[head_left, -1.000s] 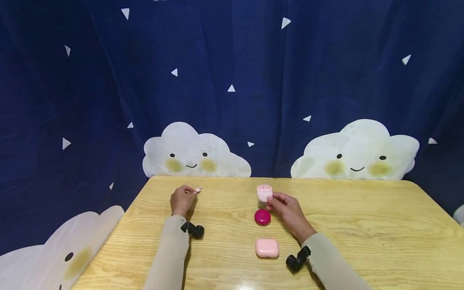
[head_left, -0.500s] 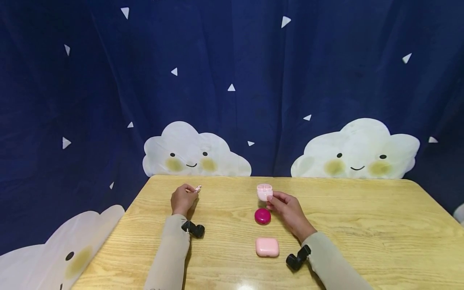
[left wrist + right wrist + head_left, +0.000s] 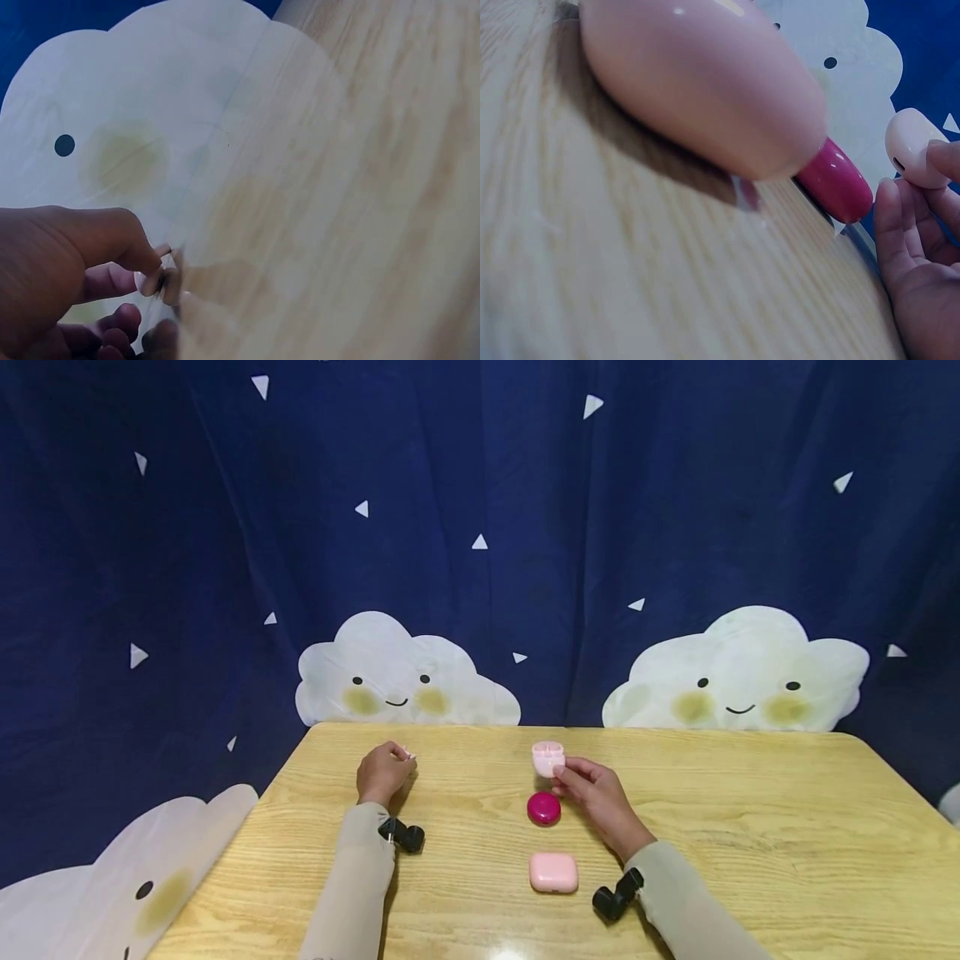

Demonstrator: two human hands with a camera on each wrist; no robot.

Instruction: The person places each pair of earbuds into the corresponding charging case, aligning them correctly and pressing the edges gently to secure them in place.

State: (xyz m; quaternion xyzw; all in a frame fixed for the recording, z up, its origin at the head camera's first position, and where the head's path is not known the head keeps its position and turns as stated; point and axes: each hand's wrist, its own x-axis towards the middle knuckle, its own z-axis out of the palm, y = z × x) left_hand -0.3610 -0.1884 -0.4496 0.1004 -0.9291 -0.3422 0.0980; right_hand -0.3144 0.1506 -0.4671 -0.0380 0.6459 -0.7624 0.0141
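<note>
At the far left of the table my left hand (image 3: 386,773) pinches a small pale earbud (image 3: 151,283) between thumb and fingertip, right at the tabletop. Most of the earbud is hidden behind the fingers in the head view. My right hand (image 3: 600,799) holds a pale pink earbud case (image 3: 548,760) between thumb and fingers, raised over the table; hollows show in its top. From the right wrist view, the case's rounded underside has a small dark slot. Just in front of this case lies a round magenta case (image 3: 543,808).
A closed pink case (image 3: 553,872) lies nearer the person, beside the right wrist camera (image 3: 617,895). The wooden table (image 3: 750,827) ends at the back against a dark blue curtain (image 3: 480,460) printed with clouds.
My left hand has shifted slightly right and turned, so less of the earbud shows past its fingertips. The right hand and its case stay in place.
</note>
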